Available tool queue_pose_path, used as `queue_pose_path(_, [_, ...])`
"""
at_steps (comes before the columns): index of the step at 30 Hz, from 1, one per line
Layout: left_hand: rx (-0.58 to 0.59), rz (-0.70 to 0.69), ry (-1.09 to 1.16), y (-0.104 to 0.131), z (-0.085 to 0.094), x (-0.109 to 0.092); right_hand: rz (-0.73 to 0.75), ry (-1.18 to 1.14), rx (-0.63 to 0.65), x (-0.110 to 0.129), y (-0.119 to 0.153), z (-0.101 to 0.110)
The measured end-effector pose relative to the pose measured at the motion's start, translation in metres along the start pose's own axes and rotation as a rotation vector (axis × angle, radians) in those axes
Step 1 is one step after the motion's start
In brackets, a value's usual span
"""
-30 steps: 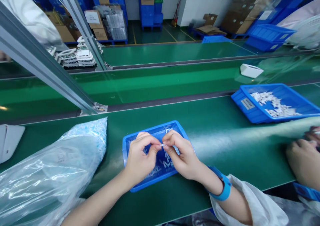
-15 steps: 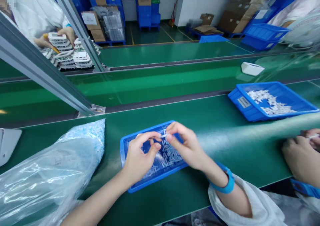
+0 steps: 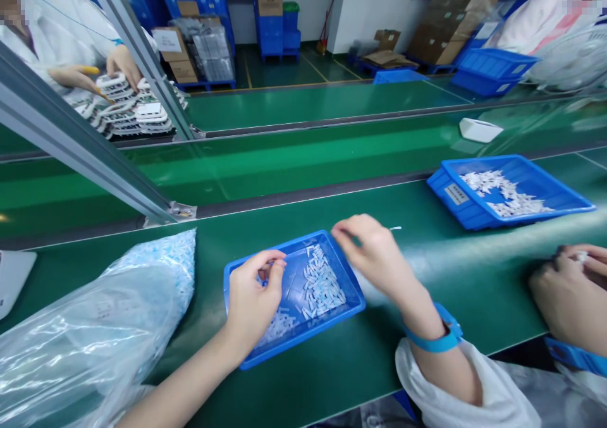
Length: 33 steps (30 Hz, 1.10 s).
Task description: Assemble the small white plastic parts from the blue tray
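My left hand point(image 3: 256, 295) is over the left side of a shallow blue tray point(image 3: 293, 363), its thumb and forefinger closed together. Whatever they may pinch is too small to make out. Past the tray's far right corner is my right hand point(image 3: 377, 254), slightly blurred, fingertips drawn together; I cannot see anything between them. Inside the tray, small white and light-blue strips point(image 3: 324, 286) lie heaped at the right, and clear-looking pieces point(image 3: 279, 325) at the front left. A thin white piece point(image 3: 396, 228) shows against the green surface just beyond my right hand.
A clear bag point(image 3: 118, 314) of pale-blue bits lies at left. A larger blue bin point(image 3: 467, 210) with white pieces stands at right. A neighbour's hands point(image 3: 569, 289) hold something small and white. A metal post point(image 3: 90, 124) rises at left; another person handles stacked white parts point(image 3: 152, 112).
My hands have come apart: the right moved right and slightly up, the left a little left. The white piece they held between them is gone from there. A thin white piece now shows beyond my right hand.
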<state>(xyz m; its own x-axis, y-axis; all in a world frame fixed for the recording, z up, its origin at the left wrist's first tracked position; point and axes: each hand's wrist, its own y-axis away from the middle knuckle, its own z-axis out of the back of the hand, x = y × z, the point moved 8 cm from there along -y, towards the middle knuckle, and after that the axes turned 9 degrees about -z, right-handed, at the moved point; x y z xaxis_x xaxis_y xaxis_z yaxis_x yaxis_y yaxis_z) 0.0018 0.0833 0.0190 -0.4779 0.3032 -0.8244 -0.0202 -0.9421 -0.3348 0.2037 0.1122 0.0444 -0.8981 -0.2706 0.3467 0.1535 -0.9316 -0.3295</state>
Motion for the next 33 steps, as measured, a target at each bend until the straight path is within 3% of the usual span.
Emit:
queue_pose_path(2, [0.102,-0.11,-0.183,0.001,-0.008,-0.005,0.155,0.05,0.11,0.035,0.007,-0.021])
queue_pose_path(4, [0.25,-0.229,-0.37,0.005,-0.02,-0.009,0.24,0.192,0.175,0.056,0.013,-0.04])
queue_pose_path(8, [0.544,-0.383,-0.671,0.018,-0.044,-0.004,0.284,0.375,0.187,0.065,0.017,-0.064])
queue_pose_path(11, [0.637,-0.394,-0.833,0.021,-0.051,0.001,0.318,0.408,0.209,0.066,0.018,-0.073])
queue_pose_path(19, [0.722,-0.332,-0.909,0.02,-0.056,0.002,0.348,0.385,0.26,0.067,0.022,-0.069])
queue_pose_path(26, [0.631,-0.287,-0.886,0.018,-0.051,0.008,0.328,0.242,0.23,0.063,0.025,-0.061])
queue_pose_path(33, [0.65,-0.346,-0.902,0.018,-0.051,-0.001,0.325,0.217,0.224,0.066,0.023,-0.058])
